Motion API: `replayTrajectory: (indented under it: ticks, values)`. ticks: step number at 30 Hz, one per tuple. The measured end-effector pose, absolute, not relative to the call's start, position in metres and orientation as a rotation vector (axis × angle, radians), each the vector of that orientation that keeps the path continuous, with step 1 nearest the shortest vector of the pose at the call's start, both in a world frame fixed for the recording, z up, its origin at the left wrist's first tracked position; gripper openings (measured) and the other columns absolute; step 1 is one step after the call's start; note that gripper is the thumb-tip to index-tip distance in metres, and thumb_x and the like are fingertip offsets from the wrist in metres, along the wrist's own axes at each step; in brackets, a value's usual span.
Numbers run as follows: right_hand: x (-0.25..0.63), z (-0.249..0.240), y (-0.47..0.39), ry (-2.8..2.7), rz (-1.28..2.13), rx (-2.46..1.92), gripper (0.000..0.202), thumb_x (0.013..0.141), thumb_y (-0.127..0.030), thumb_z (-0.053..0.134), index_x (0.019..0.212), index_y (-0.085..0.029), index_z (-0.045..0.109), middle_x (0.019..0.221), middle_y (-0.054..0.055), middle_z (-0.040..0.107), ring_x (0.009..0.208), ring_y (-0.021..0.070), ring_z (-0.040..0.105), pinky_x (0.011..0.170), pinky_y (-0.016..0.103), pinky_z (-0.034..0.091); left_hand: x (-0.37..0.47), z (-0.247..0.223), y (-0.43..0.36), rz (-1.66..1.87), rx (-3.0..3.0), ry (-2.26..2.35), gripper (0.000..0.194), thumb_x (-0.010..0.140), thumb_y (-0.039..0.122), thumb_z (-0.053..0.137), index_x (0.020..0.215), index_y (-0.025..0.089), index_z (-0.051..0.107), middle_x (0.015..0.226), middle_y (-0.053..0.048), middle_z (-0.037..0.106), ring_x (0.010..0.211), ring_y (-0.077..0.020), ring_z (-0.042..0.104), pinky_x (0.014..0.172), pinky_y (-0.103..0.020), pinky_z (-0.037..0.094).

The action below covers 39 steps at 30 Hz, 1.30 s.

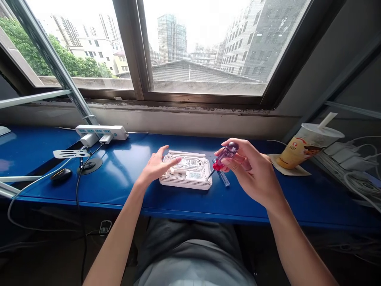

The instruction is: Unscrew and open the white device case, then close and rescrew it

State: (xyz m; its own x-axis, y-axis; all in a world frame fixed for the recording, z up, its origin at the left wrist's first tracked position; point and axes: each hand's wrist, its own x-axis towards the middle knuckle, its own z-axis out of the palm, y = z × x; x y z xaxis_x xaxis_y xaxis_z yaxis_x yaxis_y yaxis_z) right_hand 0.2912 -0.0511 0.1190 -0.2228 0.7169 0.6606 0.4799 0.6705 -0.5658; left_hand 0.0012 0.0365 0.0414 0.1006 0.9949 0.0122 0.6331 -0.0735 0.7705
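Observation:
A white router (184, 182) lies on the blue desk with its labelled, vented underside facing up and its antennas folded along the far edge. My left hand (157, 165) rests on the router's left side, thumb stretched across it and fingers apart. In my right hand (245, 167) is a screwdriver (222, 158) with a clear purple and red handle. Its shaft slants down to the left, and the tip is at the router's front right corner; whether it sits in a screw I cannot tell. Just right of the router lies a clear-handled tool (224, 178), partly behind the screwdriver.
On the left are a white power strip (114, 131) with plugs, a black mouse (61, 174), a cable grommet (90, 165) and loose cables. At the right, a drink cup (306, 147) with a straw stands on a napkin (293, 170), near white adapters (347, 157).

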Motion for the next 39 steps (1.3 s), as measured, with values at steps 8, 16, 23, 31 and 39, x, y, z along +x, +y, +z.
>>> replayTrajectory:
  ticks: [8,16,23,31,39]
  values:
    - [0.292,0.120,-0.051,-2.007,0.179,-0.911,0.024,0.107,-0.034,0.065,0.129,-0.026,0.063,0.106,0.005,0.082,0.082,0.0208,0.081,0.068,0.026,0.064,0.024,0.034,0.028,0.778,1.733,1.829,0.108,0.084,0.092,0.055,0.162,0.021,0.034,0.150,-0.029,0.054,0.138,-0.0448,0.059,0.105,-0.051,0.051]
    - [0.297,0.115,-0.054,-2.068,0.079,-0.863,0.021,0.106,-0.027,0.066,0.127,-0.028,0.063,0.108,0.004,0.082,0.085,0.0194,0.080,0.067,0.026,0.063,0.029,0.040,0.026,0.870,1.751,1.874,0.116,0.084,0.092,0.055,0.167,0.017,0.022,0.152,-0.030,0.048,0.135,-0.0465,0.060,0.108,-0.056,0.050]
    - [0.297,0.113,-0.060,-2.049,-0.013,-0.863,0.028,0.101,-0.031,0.076,0.125,-0.027,0.062,0.103,0.005,0.081,0.079,0.0198,0.080,0.061,0.026,0.064,0.029,0.041,0.022,1.054,1.847,1.757,0.120,0.085,0.087,0.062,0.170,0.015,0.019,0.157,-0.029,0.045,0.138,-0.0438,0.058,0.110,-0.053,0.051]
    - [0.296,0.118,-0.066,-2.094,-0.033,-0.774,0.037,0.099,-0.024,0.078,0.134,-0.031,0.068,0.110,0.006,0.078,0.085,0.0193,0.079,0.060,0.024,0.065,0.030,0.038,0.020,1.056,1.892,1.747,0.106,0.089,0.085,0.059,0.166,0.020,0.029,0.146,-0.025,0.054,0.128,-0.0423,0.066,0.108,-0.054,0.053]
    - [0.294,0.124,-0.080,-2.125,0.018,-0.745,0.040,0.104,-0.012,0.067,0.142,-0.025,0.067,0.125,0.009,0.076,0.099,0.0173,0.078,0.075,0.022,0.064,0.029,0.033,0.021,1.103,1.868,1.690,0.097,0.097,0.080,0.050,0.168,0.018,0.027,0.147,-0.026,0.052,0.124,-0.0397,0.068,0.103,-0.054,0.055]
